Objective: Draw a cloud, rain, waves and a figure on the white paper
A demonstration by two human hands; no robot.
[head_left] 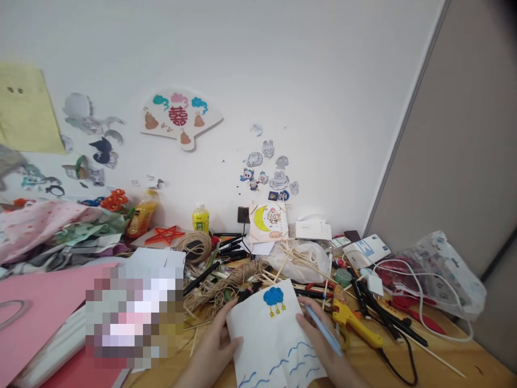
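My left hand (216, 339) grips the left edge of a white paper (272, 339) with fingers curled round it. The paper bears a blue cloud drawing with yellow drops near its top and blue wavy lines lower down. My right hand (323, 347) rests on the paper's right edge, closed on a light blue pen (323, 330) that points up and left. Both hands sit at the near edge of a wooden table (444, 366).
A yellow glue gun (355, 321) with black cord lies right of the paper. Twine (234, 277), wooden sticks, black pens and a plastic bag (436, 275) crowd the table behind. Pink sheets (40, 312) lie left. Bottles (200, 218) stand against the sticker-covered wall.
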